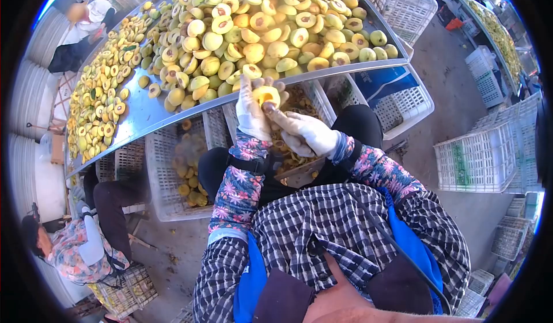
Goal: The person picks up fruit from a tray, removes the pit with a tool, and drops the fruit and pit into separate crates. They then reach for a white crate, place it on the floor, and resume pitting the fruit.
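Note:
In my gloved left hand [254, 111] is a yellow peach half [267, 96], its hollow facing up, held just beyond the near edge of the metal table. My gloved right hand [308, 133] is closed, with its darkened finger end at the lower rim of the fruit. Whether a small tool is in its fingers I cannot make out. Both gloves are white with stained fingertips. A big heap of halved peaches [253, 35], many with brown pits showing, covers the sloping metal table [190, 111] in front of my hands.
Below the table edge stand a white crate [167, 190] holding peach pieces and another crate [423, 107] with a blue bag [383, 81]. White crates [475, 159] are stacked at the right. A co-worker [86, 245] sits at the left; another person [86, 21] is farther back.

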Action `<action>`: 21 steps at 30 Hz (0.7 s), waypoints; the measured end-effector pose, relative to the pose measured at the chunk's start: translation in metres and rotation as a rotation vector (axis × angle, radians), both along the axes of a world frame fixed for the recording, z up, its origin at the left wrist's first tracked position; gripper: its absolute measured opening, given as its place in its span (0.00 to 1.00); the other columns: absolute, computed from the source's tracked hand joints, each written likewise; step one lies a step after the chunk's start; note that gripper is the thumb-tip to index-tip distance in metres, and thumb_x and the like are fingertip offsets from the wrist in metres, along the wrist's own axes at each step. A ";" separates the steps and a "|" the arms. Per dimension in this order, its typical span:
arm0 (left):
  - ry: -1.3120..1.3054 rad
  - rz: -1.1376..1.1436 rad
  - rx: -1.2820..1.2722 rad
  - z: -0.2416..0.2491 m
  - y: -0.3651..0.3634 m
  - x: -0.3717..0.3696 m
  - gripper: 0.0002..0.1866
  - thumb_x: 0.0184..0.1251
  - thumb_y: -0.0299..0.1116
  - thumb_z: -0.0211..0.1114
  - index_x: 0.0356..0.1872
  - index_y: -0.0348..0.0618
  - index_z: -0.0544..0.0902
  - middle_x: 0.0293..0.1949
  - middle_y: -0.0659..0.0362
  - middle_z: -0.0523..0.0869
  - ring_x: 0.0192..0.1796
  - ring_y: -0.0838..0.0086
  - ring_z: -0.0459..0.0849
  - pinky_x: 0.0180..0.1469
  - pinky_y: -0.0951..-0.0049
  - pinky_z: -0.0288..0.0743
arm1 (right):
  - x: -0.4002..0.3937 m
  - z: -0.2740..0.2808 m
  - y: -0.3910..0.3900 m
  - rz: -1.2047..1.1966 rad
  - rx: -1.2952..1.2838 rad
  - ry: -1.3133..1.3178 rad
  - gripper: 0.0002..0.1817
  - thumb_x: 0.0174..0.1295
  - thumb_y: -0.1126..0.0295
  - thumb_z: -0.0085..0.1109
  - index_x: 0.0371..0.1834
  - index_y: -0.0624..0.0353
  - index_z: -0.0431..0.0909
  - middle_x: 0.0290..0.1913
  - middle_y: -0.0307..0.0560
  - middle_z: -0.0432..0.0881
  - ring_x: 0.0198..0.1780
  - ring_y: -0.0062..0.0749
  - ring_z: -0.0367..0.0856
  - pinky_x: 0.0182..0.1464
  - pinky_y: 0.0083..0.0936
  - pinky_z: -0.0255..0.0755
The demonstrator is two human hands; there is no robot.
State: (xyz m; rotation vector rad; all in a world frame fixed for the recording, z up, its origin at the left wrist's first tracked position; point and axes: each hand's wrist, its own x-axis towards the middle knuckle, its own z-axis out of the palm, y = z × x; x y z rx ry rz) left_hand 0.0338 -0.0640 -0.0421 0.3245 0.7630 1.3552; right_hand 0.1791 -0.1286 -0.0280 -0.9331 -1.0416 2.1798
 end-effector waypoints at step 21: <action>0.347 0.067 0.211 0.020 -0.023 -0.029 0.36 0.70 0.66 0.44 0.37 0.34 0.76 0.38 0.49 0.84 0.41 0.60 0.86 0.42 0.64 0.84 | -0.020 0.016 0.004 0.082 0.748 -0.649 0.22 0.70 0.56 0.48 0.58 0.62 0.66 0.42 0.62 0.82 0.44 0.53 0.82 0.48 0.38 0.74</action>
